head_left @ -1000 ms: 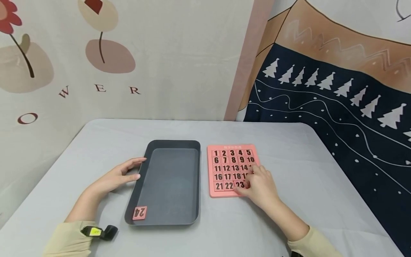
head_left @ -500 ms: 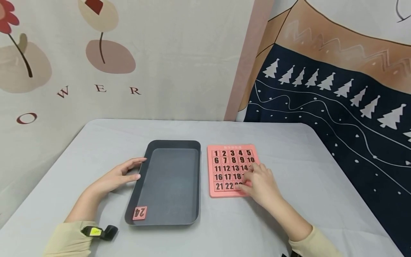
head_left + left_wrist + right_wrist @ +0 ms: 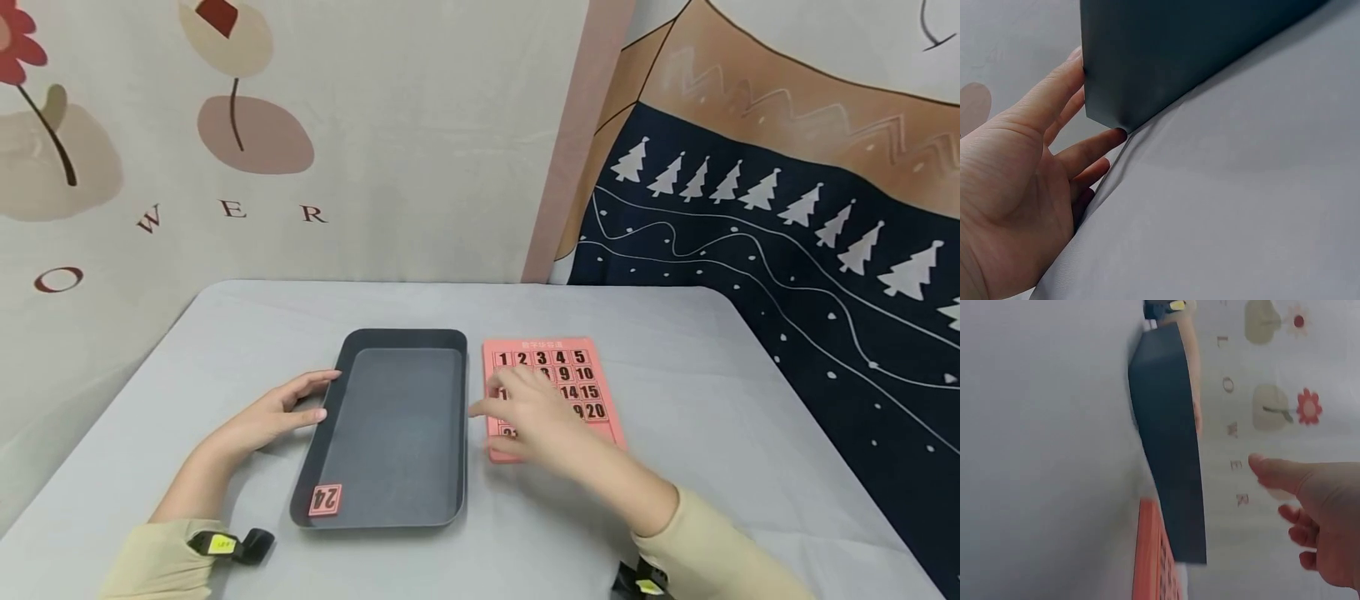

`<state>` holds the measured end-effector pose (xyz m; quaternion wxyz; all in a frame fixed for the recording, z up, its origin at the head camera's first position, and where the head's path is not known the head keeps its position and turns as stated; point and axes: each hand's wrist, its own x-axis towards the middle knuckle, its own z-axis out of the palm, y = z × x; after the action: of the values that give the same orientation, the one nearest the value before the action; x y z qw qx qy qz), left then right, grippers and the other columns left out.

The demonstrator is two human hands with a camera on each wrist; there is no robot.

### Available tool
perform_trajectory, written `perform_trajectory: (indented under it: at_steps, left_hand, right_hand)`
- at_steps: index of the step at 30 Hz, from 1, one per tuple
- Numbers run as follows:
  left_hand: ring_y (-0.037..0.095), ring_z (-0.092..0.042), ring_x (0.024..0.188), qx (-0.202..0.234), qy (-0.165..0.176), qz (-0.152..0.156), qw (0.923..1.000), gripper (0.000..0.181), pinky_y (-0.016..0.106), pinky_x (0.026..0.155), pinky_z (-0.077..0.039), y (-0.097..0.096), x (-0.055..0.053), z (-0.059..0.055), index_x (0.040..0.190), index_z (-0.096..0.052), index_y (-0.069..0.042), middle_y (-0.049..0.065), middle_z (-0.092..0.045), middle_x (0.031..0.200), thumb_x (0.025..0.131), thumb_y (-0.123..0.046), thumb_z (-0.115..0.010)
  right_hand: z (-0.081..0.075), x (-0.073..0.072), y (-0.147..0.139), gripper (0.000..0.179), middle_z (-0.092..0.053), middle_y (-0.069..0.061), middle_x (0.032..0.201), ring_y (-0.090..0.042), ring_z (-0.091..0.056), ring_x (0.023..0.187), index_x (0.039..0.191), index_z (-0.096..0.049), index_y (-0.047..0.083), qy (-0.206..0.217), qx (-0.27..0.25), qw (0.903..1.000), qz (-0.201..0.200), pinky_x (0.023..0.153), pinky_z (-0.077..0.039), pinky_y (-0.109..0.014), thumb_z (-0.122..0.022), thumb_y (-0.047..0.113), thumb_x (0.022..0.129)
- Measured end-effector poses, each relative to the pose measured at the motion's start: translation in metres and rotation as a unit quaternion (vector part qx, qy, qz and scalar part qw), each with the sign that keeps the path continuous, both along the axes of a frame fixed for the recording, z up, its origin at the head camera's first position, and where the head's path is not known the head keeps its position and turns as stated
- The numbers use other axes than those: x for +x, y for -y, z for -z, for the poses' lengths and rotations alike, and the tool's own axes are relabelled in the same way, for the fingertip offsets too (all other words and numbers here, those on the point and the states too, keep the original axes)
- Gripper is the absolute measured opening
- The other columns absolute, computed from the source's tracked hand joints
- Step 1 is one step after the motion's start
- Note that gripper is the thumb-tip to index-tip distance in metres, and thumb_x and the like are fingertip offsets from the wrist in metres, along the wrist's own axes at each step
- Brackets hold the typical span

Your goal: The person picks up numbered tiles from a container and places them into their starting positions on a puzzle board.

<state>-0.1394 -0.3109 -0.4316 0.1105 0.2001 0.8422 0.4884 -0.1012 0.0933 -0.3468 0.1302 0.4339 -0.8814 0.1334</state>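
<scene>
A dark grey tray (image 3: 408,433) stands on the table, with a pink number tile marked 24 (image 3: 325,499) in its near left corner, upside down to this view. My left hand (image 3: 262,421) touches the tray's left side with its fingertips, its fingers fairly straight; the left wrist view shows them against the tray's wall (image 3: 1141,62). Over the pink number board (image 3: 587,357), to the right of the tray, hovers my right hand (image 3: 536,421). Its thumb and fingers are apart in the right wrist view, and no tile shows between them. Hand and forearm hide many of the board's lower tiles.
A white cloth covers the table (image 3: 675,350). Behind it hangs a pale curtain (image 3: 420,167) with printed flowers and letters, and a dark blue cloth (image 3: 750,275) with trees on the right. Each wrist wears a small camera on a strap (image 3: 232,545).
My right hand has moved left from the board's lower right part towards the tray, uncovering 15 and 20. The left hand, tray and 24 tile stay in place.
</scene>
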Motion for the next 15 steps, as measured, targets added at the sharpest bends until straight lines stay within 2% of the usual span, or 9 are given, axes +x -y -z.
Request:
perform_trajectory:
  at_steps: [4, 6, 9, 12, 15]
  left_hand:
    - [0.0, -0.037, 0.123, 0.01, 0.002, 0.001, 0.9999, 0.056, 0.012, 0.093, -0.031, 0.0, -0.001, 0.001, 0.146, -0.037, -0.01, 0.018, -0.04, 0.144, 0.096, -0.017, -0.06]
    - [-0.003, -0.037, 0.122, 0.013, 0.001, 0.002, 0.9999, 0.056, 0.012, 0.093, -0.031, 0.001, -0.001, 0.001, 0.146, -0.037, -0.01, 0.019, -0.04, 0.144, 0.096, -0.017, -0.059]
    - [0.009, -0.038, 0.126, 0.006, -0.002, 0.002, 1.0, 0.056, 0.019, 0.095, -0.033, 0.0, -0.001, 0.002, 0.146, -0.036, -0.01, 0.019, -0.04, 0.143, 0.096, -0.017, -0.059]
    - [0.027, -0.036, 0.129, -0.003, -0.003, 0.003, 1.0, 0.056, 0.036, 0.099, -0.035, -0.001, -0.001, 0.001, 0.147, -0.035, -0.01, 0.02, -0.039, 0.144, 0.097, -0.017, -0.058]
    - [0.038, -0.033, 0.13, -0.004, 0.0, 0.006, 1.0, 0.056, 0.054, 0.098, -0.032, -0.002, -0.001, 0.0, 0.147, -0.034, -0.009, 0.021, -0.038, 0.144, 0.097, -0.017, -0.057]
  right_hand:
    - [-0.001, -0.004, 0.027, 0.035, -0.052, 0.002, 0.104, -0.016, -0.047, 0.093, 0.113, -0.07, 0.025, -0.033, 0.021, 0.9967, -0.071, 0.079, -0.037, -0.028, -0.076, 0.038, 0.08]
    - [0.002, -0.005, 0.041, 0.038, -0.052, 0.004, 0.104, -0.014, -0.045, 0.091, 0.115, -0.07, 0.027, -0.043, 0.03, 0.9936, -0.1, 0.077, -0.035, -0.025, -0.074, 0.041, 0.08]
    - [0.008, -0.007, 0.061, 0.041, -0.05, 0.006, 0.103, -0.011, -0.042, 0.089, 0.118, -0.068, 0.029, -0.05, 0.049, 0.9887, -0.133, 0.076, -0.031, -0.022, -0.072, 0.044, 0.08]
    - [0.015, -0.008, 0.08, 0.043, -0.049, 0.009, 0.103, -0.008, -0.04, 0.088, 0.121, -0.067, 0.033, -0.046, 0.072, 0.9838, -0.158, 0.076, -0.029, -0.02, -0.07, 0.048, 0.081]
    - [0.022, -0.009, 0.097, 0.045, -0.049, 0.011, 0.103, -0.006, -0.04, 0.089, 0.124, -0.065, 0.035, -0.041, 0.098, 0.9787, -0.175, 0.075, -0.029, -0.019, -0.068, 0.05, 0.082]
